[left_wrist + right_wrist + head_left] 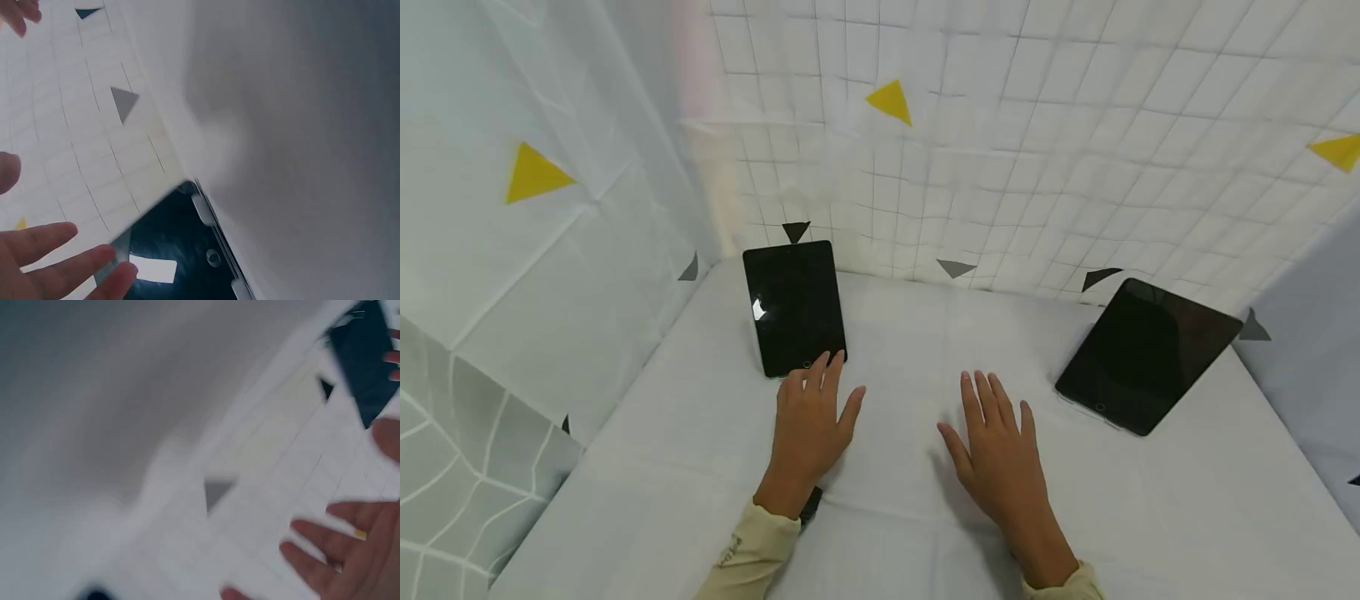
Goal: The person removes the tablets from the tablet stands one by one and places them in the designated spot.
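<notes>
A black tablet (pixel 793 304) with a dark, glossy screen lies at the back left of the white table. My left hand (pixel 808 425) is nearest to it, fingers loosely extended, with the fingertips overlapping the lower screen edge by the home button. In the left wrist view, the tablet (pixel 181 237) shows below and right of those fingers (pixel 69 262). My right hand (pixel 1000 458) hovers palm down over the middle of the table, fingers straight and thumb spread, holding nothing. A second black tablet (pixel 1150 358) stands out to its right, turned at an angle.
A small black object (pixel 810 507) is partly hidden beside the left wrist. White gridded sheeting (pixel 1000 167) rises behind the table (pixel 887 450), marked with yellow, grey and black triangles. Pale sheeting (pixel 625 242) also borders the left side.
</notes>
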A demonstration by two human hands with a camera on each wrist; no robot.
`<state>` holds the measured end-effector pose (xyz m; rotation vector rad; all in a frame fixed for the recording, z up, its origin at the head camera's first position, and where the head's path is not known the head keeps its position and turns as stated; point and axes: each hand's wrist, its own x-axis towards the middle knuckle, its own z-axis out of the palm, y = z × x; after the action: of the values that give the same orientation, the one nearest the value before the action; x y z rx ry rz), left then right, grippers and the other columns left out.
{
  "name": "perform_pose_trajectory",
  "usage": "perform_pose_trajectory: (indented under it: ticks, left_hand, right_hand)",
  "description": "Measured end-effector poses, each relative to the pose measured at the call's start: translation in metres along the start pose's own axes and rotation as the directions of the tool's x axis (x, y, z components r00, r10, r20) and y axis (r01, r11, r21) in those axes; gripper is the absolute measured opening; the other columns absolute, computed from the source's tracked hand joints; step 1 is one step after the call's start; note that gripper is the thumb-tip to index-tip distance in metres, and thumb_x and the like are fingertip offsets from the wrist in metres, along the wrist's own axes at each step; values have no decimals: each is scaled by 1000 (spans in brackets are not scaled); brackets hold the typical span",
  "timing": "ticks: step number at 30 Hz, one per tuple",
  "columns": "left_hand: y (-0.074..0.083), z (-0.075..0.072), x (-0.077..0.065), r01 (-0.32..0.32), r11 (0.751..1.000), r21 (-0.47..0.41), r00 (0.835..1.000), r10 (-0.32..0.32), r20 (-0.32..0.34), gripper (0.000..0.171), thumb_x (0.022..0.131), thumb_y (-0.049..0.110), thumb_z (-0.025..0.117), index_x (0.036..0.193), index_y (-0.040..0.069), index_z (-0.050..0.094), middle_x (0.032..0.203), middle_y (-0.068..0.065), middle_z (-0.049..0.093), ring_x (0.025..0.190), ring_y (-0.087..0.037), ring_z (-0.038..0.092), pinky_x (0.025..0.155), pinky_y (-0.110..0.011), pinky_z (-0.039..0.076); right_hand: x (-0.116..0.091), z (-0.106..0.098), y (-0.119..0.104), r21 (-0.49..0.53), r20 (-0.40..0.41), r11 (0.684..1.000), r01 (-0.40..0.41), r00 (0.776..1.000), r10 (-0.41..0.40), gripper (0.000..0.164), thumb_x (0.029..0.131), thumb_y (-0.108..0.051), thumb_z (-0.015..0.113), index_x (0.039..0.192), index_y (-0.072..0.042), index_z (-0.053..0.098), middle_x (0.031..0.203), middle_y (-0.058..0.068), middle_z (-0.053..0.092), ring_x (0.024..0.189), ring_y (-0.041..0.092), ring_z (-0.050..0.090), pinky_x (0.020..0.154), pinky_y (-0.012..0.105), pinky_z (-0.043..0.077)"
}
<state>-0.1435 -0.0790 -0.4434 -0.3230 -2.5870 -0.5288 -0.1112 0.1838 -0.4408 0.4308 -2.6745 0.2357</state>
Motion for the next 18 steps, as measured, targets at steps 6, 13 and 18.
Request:
perform_pose_trajectory:
  ticks: [6, 13, 18]
  left_hand:
    - [-20, -4, 6, 125, 991, -57, 990, -128, -57, 54, 105, 31, 63, 148, 1, 53, 140, -20, 59, 116, -40, 54, 92, -57, 51]
    - [-36, -10, 14, 250, 957, -148, 964, -260, -52, 40, 105, 13, 60, 142, -3, 55, 129, -22, 62, 112, -38, 57, 81, -53, 57]
    - [-45, -17, 27, 341, 901, -268, 939, -342, 42, 39, 106, 9, 57, 142, -4, 54, 121, -19, 63, 105, -34, 59, 83, -49, 56]
  right_hand:
    - [25, 2, -7, 20, -45, 993, 113, 993, -112, 72, 103, -38, 65, 157, 2, 40, 151, 24, 50, 141, 40, 44, 106, 64, 39]
    - [72, 7, -28, 127, -92, 971, 204, 977, -194, 58, 102, -20, 68, 152, 3, 46, 135, 21, 61, 123, 36, 60, 88, 50, 56]
    - [104, 18, -40, 315, -19, 942, 113, 993, -113, 43, 105, -23, 67, 139, -1, 55, 115, 15, 68, 103, 31, 67, 74, 43, 58]
